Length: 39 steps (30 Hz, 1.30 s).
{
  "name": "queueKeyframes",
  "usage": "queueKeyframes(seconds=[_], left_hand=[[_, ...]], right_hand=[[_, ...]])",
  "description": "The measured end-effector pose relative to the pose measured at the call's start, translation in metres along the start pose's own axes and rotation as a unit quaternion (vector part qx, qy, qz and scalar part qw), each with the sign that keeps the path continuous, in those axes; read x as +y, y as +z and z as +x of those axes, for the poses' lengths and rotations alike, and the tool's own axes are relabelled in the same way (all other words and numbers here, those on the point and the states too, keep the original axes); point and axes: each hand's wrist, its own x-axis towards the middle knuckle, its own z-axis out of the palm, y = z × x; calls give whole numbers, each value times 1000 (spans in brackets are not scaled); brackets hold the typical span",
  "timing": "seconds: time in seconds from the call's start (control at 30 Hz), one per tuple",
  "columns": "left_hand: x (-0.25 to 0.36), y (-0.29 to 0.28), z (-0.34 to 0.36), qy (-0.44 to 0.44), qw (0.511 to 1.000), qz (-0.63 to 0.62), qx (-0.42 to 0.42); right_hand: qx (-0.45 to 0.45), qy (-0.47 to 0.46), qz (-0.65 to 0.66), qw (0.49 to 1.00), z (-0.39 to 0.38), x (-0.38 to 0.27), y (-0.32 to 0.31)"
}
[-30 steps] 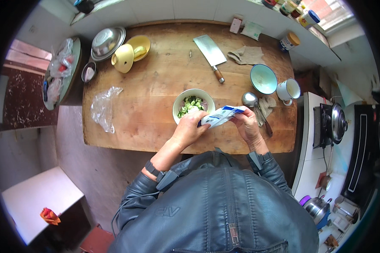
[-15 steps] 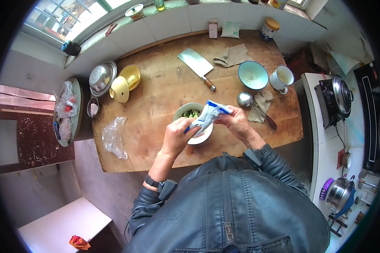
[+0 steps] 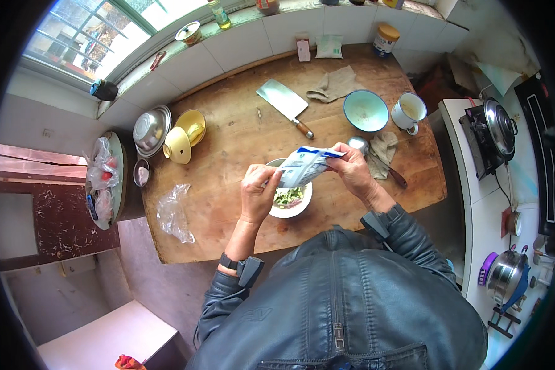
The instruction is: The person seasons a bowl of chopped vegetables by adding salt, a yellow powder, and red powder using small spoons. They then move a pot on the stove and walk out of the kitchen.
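A white-and-blue packet [image 3: 301, 166] is stretched between my hands above a white bowl [image 3: 290, 207] of chopped green vegetables and pale pieces. My left hand [image 3: 257, 188] grips its left end; my right hand [image 3: 350, 169] pinches the right end. Just beyond my right hand, a metal ladle [image 3: 356, 143] with a wooden handle rests by a crumpled cloth [image 3: 383, 147]. The packet partly hides the bowl.
The wooden table [image 3: 222, 240] holds a cleaver [image 3: 280, 97], light-blue bowl [image 3: 365, 111], enamel mug [image 3: 407, 111], yellow bowls [image 3: 177, 143], metal bowls [image 3: 151, 128] and plastic bag [image 3: 174, 213]. At right stands a stove counter [image 3: 465, 160]; at left, a tray [image 3: 102, 216] with bags.
The view has shifted, showing more window. My hands have drawn slightly apart, and the packet, steeply tilted half a second ago, lies flatter between them.
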Motion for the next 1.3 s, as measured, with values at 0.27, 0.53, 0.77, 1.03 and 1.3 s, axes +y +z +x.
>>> queueKeyframes(seconds=[0.27, 0.53, 0.77, 1.03, 1.3], left_hand=[[-11, 30, 1, 1, 999, -32, -9], [-27, 68, 0, -175, 968, -181, -18], [-9, 94, 9, -220, 824, -523, 2], [-15, 117, 14, -261, 863, -432, -18], [-27, 137, 24, -219, 903, -367, -41]], right_hand=[[19, -17, -87, 996, -11, -23, 2], [49, -32, -182, 981, -5, -31, -12], [21, -18, -188, 982, -17, -52, -25], [7, -145, -321, 936, -22, -53, -46], [81, -24, -296, 951, -19, -51, -62]])
